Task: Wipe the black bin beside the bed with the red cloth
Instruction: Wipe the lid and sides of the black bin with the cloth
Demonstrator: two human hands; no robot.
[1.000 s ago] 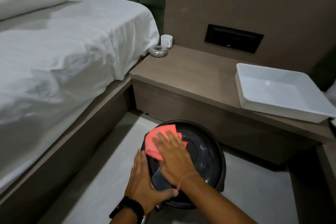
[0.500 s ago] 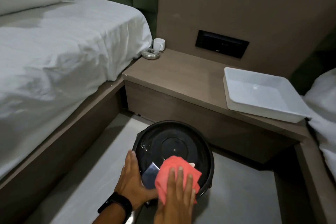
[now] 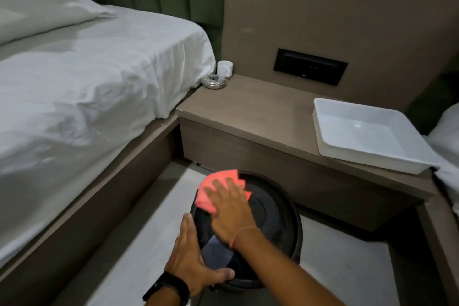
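Note:
The round black bin (image 3: 275, 216) stands on the pale floor between the bed and the low wooden shelf, seen from above with its glossy lid facing me. My right hand (image 3: 229, 211) lies flat on the lid's far left part and presses the red cloth (image 3: 213, 186) onto it. My left hand (image 3: 191, 258), with a black watch on the wrist, grips the bin's near left rim, thumb along the front edge. Part of the lid is hidden under my right hand and forearm.
The bed (image 3: 82, 92) with white sheets and a wooden frame runs along the left. A low wooden shelf (image 3: 260, 109) behind the bin carries a white mug (image 3: 224, 69), a glass ashtray (image 3: 213, 81) and a white tray (image 3: 367, 131). More white bedding (image 3: 447, 146) shows at the right edge.
My right hand has slid the red cloth from the lid's near side to its far left side. My left hand stays on the bin's left rim. The camera view shifted slightly.

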